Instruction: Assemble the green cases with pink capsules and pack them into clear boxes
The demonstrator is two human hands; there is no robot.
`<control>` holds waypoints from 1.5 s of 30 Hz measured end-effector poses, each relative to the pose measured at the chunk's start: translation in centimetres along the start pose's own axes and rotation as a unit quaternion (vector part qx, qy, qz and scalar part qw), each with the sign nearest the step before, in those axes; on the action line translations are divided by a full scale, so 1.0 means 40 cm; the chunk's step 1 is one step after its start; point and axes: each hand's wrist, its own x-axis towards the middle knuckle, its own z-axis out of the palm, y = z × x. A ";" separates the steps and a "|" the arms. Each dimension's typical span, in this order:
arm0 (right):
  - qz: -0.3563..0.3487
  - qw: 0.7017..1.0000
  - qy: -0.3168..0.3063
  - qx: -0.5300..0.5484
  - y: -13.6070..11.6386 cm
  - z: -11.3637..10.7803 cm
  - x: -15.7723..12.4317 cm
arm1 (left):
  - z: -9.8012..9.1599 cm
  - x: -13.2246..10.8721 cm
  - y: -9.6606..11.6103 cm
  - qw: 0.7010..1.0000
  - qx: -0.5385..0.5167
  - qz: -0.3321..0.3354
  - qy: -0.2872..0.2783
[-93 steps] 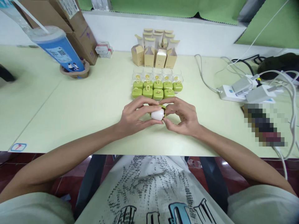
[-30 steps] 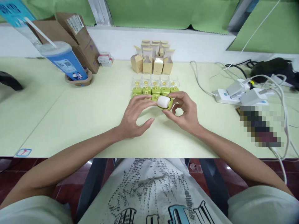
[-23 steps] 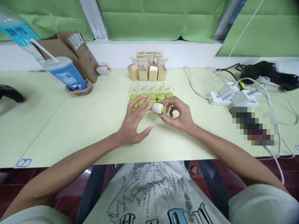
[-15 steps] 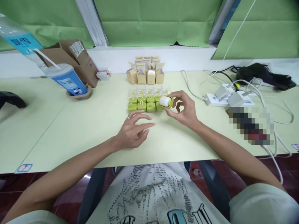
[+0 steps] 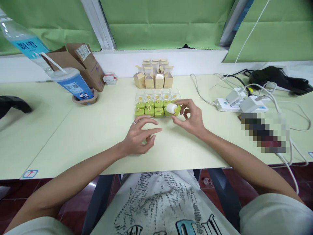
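Two rows of small green containers (image 5: 149, 112) with yellow loops stand on the table. Behind them is a row of clear cups (image 5: 157, 95) with yellow round marks. My right hand (image 5: 192, 117) grips a green case (image 5: 176, 111) with a white piece (image 5: 171, 108) in it, at the right end of the green rows. Its thumb and fingers are on the case's right side. My left hand (image 5: 140, 135) rests just in front of the rows, fingers apart and holding nothing.
Small open cardboard boxes (image 5: 159, 81) stand at the back. A blue cup (image 5: 74, 84), a bottle (image 5: 29, 45) and a brown carton (image 5: 91, 67) are at the left. At the right lie a power strip (image 5: 223, 105) with cables and a black object (image 5: 276, 78).
My right hand has moved slightly down and left with the green case, which now sits lower against the row. My left hand has hardly moved, and the view has shifted a little.
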 end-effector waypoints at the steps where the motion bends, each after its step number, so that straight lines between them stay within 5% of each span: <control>1: 0.014 1.000 0.018 -0.018 0.010 -0.013 0.010 | 0.003 -0.003 -0.003 1.000 -0.002 0.004 -0.001; 5: -0.003 0.995 0.029 -0.094 0.055 -0.080 0.053 | 0.014 -0.016 -0.021 1.000 0.013 -0.006 -0.004; 10: 0.017 0.992 -0.106 -0.067 0.101 -0.142 0.080 | 0.015 -0.026 -0.038 0.999 0.045 -0.009 -0.012; 17: 0.016 0.975 -0.211 -0.072 0.128 -0.132 0.070 | 0.014 -0.021 -0.035 0.997 0.067 0.023 -0.026; 28: -0.021 0.978 -0.191 -0.079 0.168 -0.101 0.043 | 0.016 -0.033 -0.043 0.996 0.064 0.024 -0.055; 36: 0.040 0.978 -0.200 -0.047 0.153 -0.103 0.055 | 0.016 -0.028 -0.045 0.998 0.048 0.023 -0.044; 45: 0.113 0.992 -0.003 -0.051 0.139 -0.102 0.070 | 0.010 -0.009 -0.075 0.998 0.062 0.005 0.009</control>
